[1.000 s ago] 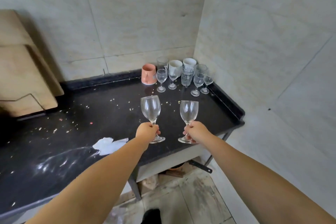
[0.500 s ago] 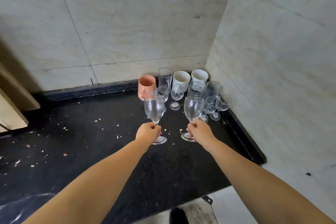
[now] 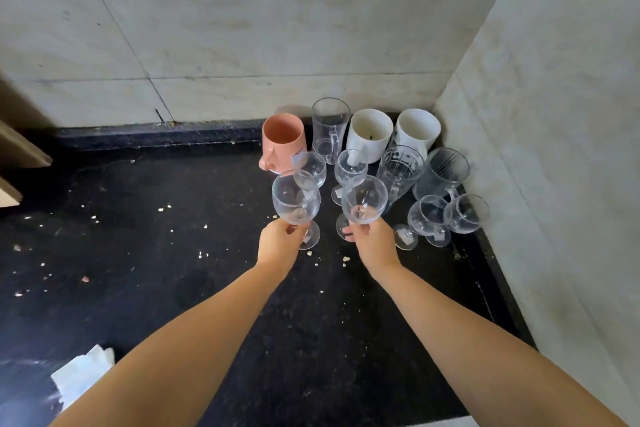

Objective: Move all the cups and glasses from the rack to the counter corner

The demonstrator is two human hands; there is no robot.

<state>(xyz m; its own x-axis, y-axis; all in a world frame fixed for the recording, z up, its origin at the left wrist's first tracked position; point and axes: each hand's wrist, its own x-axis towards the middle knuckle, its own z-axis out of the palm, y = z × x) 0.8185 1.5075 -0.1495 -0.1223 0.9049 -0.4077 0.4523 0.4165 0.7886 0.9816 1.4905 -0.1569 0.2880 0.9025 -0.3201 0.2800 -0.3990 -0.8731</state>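
Note:
My left hand (image 3: 278,244) grips the stem of a clear wine glass (image 3: 295,204), held upright with its foot at the black counter (image 3: 173,288). My right hand (image 3: 372,242) grips the stem of a second wine glass (image 3: 364,200) the same way. Just beyond them, in the counter corner, stand a pink mug (image 3: 282,140), a tall clear glass (image 3: 329,126), two white mugs (image 3: 369,133) (image 3: 417,128), two glass mugs (image 3: 400,170) (image 3: 445,172) and several small wine glasses (image 3: 429,217).
Tiled walls (image 3: 554,114) close the corner at the back and right. Crumbs are scattered over the counter. A crumpled white paper (image 3: 83,378) lies at the front left. A wooden board (image 3: 17,156) shows at the left edge.
Both hands have carried the two wine glasses forward across the counter into the corner and lowered them beside the grouped cups and glasses; the view has closed in on the corner.

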